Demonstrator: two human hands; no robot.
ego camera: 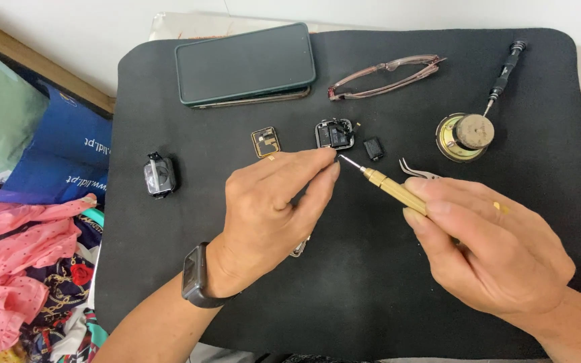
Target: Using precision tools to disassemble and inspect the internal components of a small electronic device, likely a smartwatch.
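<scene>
- We see even, soft, bright light; the white surface beyond the mat is near overexposed along the top edge.
- The black rectangular felt work mat point(371, 282) reads matte, no glare.
- Shadows are weak: a faint one under the left hand point(274, 208), another under the right hand point(485, 249).
- The dark green phone lying face down point(245, 64) carries a dull sheen only.
- The brass-coloured precision screwdriver point(388, 185) shows a small highlight along its barrel.
- Focus is sharp at centre; we note slight softness and mild wide-angle stretch at the corners, as on the pink dotted cloth point(15, 269).
</scene>
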